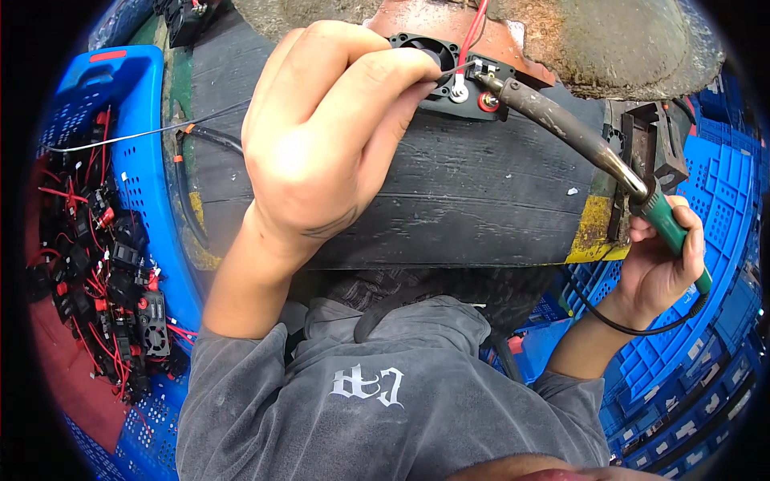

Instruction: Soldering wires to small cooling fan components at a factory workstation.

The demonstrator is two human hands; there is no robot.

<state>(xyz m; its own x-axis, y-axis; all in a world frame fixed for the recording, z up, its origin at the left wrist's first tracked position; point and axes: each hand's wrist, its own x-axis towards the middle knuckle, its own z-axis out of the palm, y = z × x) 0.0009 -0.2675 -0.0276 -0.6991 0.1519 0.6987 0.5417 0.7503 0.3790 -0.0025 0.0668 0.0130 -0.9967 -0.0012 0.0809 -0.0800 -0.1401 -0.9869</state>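
Dark wooden boards make up the tabletop, worn and yellow at one corner. Blue plastic crates are stacked on the right. On the left a blue basket holds a big pile of small black fans with red wires. These look like the ones waiting or finished; I cannot tell which.

One small black fan sits at the far edge of the tabletop, with a red wire going up from it. The left hand has its grip closed on a thin silver wire and feeds the end to the fan's corner. The right hand has its grip closed around the green handle of a soldering iron. The hot tip touches the fan right by the wire end. So the joint looks in the making, not done yet.
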